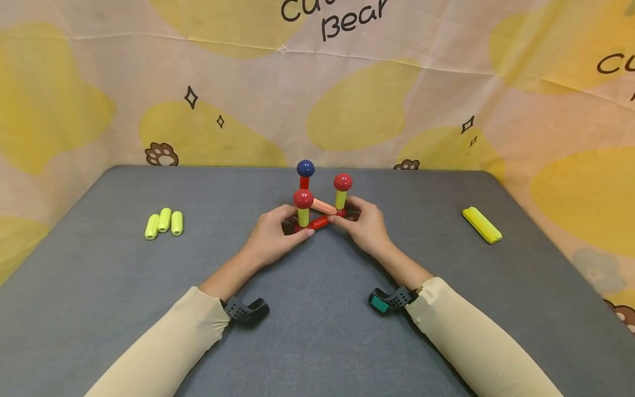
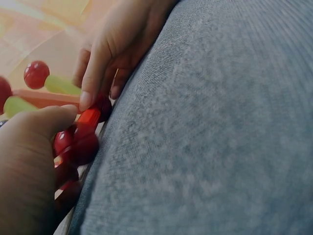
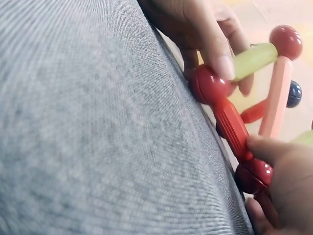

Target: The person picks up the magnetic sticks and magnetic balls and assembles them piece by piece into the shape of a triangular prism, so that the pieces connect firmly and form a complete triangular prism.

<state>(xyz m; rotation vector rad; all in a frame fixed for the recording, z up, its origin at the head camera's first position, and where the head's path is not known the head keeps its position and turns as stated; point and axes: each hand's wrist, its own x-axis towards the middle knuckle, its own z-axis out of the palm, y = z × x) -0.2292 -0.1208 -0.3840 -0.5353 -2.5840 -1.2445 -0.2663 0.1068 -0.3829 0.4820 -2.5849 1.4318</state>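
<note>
At middle left, three short yellow-green rods [image 1: 165, 220] are laid well in from the left edge of the grey table [image 1: 317, 309], with wide tabletop before the left hand [image 1: 268, 236]. At centre, a ball-and-rod structure [image 1: 324, 207], topped by one blue ball [image 1: 305, 168] and two red balls [image 1: 343, 182], is held low down between thumb and fingers of that hand and the right hand [image 1: 366, 225]. At middle right, apparently two longer yellow rods [image 1: 481, 225] are laid near the right edge.

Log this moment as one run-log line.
left grip: holds ball-and-rod frame, front corner; right grip: holds frame, right corner; blue ball: atop red rod; three yellow rods: left side, untouched
</note>
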